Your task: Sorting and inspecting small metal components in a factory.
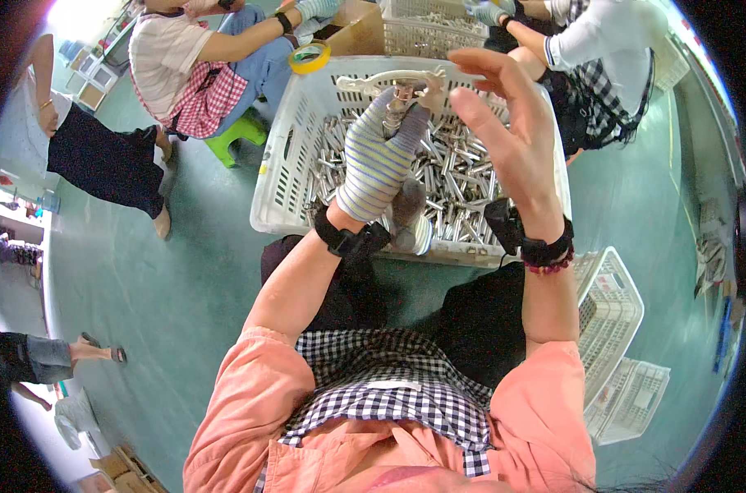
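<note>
The left hand (381, 156), in a striped glove, grips a small metal fitting (399, 103) with a white curved handle (389, 80) on top, above the white basket (286, 156) of metal parts (463, 177). The bare right hand (508, 123) hovers just right, fingers spread, holding nothing.
</note>
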`<state>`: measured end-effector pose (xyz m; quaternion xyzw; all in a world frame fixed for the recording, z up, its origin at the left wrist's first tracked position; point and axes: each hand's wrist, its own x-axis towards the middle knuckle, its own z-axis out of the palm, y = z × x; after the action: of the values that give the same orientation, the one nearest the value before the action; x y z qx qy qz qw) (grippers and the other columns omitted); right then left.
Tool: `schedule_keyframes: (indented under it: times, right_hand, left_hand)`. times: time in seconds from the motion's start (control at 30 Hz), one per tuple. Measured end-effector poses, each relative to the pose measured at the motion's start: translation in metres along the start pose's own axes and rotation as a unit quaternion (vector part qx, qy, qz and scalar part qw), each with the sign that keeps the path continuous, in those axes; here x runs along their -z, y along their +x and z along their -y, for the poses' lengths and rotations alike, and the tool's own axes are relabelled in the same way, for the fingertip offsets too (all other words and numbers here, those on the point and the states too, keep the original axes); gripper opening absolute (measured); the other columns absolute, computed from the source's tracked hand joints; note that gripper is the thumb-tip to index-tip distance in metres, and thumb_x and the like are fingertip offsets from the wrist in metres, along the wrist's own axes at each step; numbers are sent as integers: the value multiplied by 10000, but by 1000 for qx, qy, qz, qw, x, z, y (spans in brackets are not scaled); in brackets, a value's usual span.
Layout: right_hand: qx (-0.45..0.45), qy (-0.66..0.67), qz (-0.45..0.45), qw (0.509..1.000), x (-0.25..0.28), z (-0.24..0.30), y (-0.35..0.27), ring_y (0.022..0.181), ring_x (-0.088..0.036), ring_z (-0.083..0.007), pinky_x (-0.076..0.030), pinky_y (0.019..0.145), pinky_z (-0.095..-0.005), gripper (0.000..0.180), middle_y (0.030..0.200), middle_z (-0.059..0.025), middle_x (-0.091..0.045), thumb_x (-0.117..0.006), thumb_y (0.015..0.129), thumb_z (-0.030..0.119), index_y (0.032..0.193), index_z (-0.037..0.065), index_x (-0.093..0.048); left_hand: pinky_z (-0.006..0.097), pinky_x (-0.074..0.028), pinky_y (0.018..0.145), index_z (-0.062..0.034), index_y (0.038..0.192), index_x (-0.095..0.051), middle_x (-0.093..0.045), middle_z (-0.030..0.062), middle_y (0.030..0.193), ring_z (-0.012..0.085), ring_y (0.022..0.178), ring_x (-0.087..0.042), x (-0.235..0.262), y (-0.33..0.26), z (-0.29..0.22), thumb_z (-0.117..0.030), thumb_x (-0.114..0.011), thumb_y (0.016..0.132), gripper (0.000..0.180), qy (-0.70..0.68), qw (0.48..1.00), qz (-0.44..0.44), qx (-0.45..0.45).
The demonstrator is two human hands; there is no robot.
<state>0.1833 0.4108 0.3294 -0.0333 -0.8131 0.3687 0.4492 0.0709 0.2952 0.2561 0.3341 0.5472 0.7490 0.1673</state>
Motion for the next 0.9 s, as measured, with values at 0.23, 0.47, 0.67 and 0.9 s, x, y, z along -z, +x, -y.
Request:
schedule_keyframes:
  times: [0.23, 0.47, 0.67, 0.9]
  right_hand:
    - [105, -31, -26, 994, -24, 13, -5, 978, -659, -261, -499, 898, -360, 195, 1021, -114, -691, -652, 869, 21, 1059, 22, -697]
    - [149, 31, 96, 984, -75, 58, -14, 909, -642, -271, -485, 868, -375, 374, 970, -105, -671, -663, 863, 24, 1234, 61, -684]
    - [225, 89, 168, 955, -145, 114, -44, 722, -571, -193, -446, 775, -350, 421, 772, -35, -596, -666, 896, 54, 1316, 79, -658]
    - [269, 103, 177, 941, -199, 148, -84, 572, -537, -182, -431, 752, -324, 427, 598, -25, -509, -651, 924, 66, 1351, 94, -648]
  left_hand:
    - [222, -486, 677, 4, 1223, -661, -677, -22, 912, 27, 784, -543, 22, 15, -14, -140, -657, 991, 272, 46, 983, -146, -102]
    - [242, -495, 713, -4, 1192, -681, -676, -29, 915, 30, 817, -544, 84, -27, -68, -121, -636, 988, 240, 83, 962, -216, -145]
    - [244, -517, 838, -10, 1253, -654, -708, 19, 1069, 57, 953, -604, 163, -92, -68, -71, -647, 975, 285, 106, 923, -314, -197]
    - [260, -513, 944, 11, 1338, -585, -659, 56, 1249, 97, 1106, -599, 200, -158, -71, -10, -675, 943, 406, 99, 896, -377, -214]
